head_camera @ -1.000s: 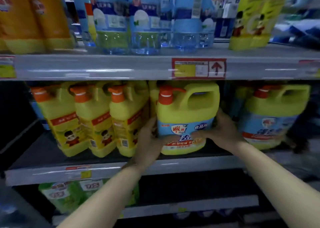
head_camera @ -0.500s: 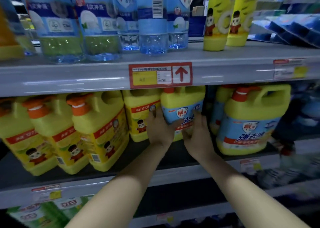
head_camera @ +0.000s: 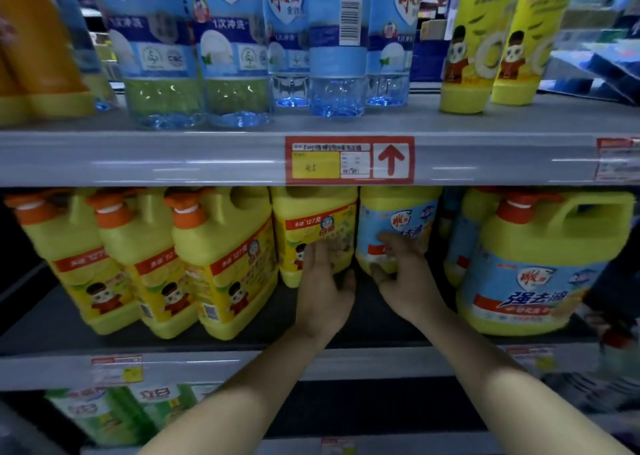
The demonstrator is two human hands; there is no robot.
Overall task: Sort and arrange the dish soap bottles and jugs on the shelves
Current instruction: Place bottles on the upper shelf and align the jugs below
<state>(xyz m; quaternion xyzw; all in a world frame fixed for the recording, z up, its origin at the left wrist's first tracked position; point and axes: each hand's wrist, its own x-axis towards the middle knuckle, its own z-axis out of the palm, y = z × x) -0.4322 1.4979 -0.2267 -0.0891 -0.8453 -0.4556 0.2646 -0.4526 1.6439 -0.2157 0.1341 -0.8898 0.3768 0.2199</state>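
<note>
Middle shelf: the blue-labelled jug stands just beyond the right grip, whose flat fingers press it. The left grip, released, touches the yellow jug ahead. Likely heavy and slick, so hold both sides low.

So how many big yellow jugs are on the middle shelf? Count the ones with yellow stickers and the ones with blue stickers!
Yellow-label jugs: 4
Blue-label jugs: 3 (one partly hidden at the back)
Total: 7 jugs in view
</note>
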